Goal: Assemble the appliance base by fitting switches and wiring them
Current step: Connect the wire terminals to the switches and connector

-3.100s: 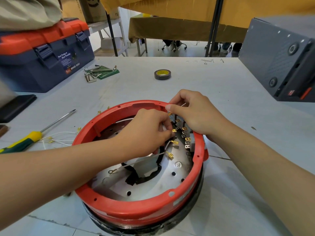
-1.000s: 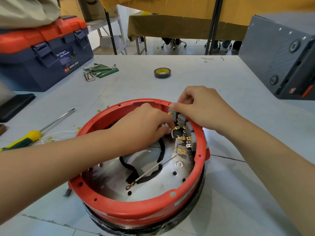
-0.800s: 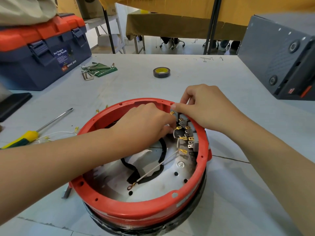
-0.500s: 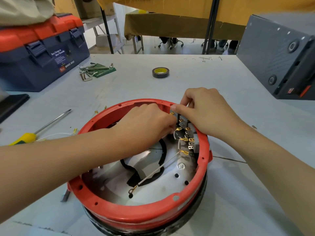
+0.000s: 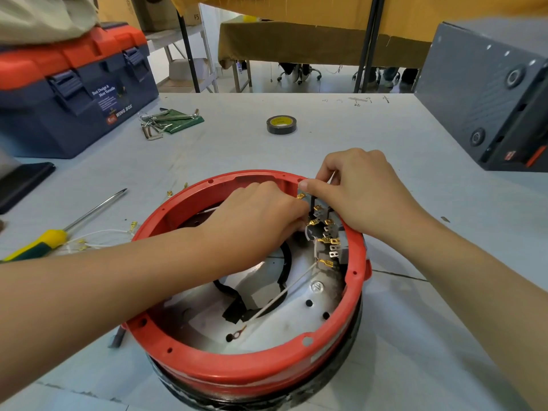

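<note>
One round red appliance base (image 5: 237,369) sits on the near table (image 5: 415,292), its grey switch block (image 5: 329,235) on the inner right wall bristling with brass terminals. Two hands work there: left hand (image 5: 255,221) pinches a terminal, right hand (image 5: 358,194) pinches one white wire (image 5: 331,177)

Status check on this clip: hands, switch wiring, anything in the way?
Left hand pinching a wire terminal at the switch block. Right hand holding a white wire at the red base rim. Nothing in the way.
</note>
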`<move>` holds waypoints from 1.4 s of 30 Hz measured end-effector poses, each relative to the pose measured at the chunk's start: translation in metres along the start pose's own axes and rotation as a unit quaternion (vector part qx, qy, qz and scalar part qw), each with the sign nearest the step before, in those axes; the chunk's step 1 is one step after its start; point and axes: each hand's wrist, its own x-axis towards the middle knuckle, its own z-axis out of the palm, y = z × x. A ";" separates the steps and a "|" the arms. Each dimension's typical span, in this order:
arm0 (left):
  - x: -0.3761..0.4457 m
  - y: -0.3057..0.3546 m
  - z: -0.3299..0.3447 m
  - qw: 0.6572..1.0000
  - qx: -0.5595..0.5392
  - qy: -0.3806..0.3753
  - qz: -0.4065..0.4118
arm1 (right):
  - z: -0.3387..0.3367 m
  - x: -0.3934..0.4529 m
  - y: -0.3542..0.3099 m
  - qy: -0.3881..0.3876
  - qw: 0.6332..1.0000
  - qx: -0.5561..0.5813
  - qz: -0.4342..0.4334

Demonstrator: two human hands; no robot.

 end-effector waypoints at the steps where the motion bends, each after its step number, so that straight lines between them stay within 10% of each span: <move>1: 0.000 0.000 0.000 1.000 0.000 -0.002 -0.004 | 0.000 0.000 0.000 0.001 1.000 -0.004 -0.001; 42: -0.001 0.032 -0.009 0.964 -0.235 -0.018 -0.123 | 0.004 -0.002 0.004 0.019 1.000 0.006 0.006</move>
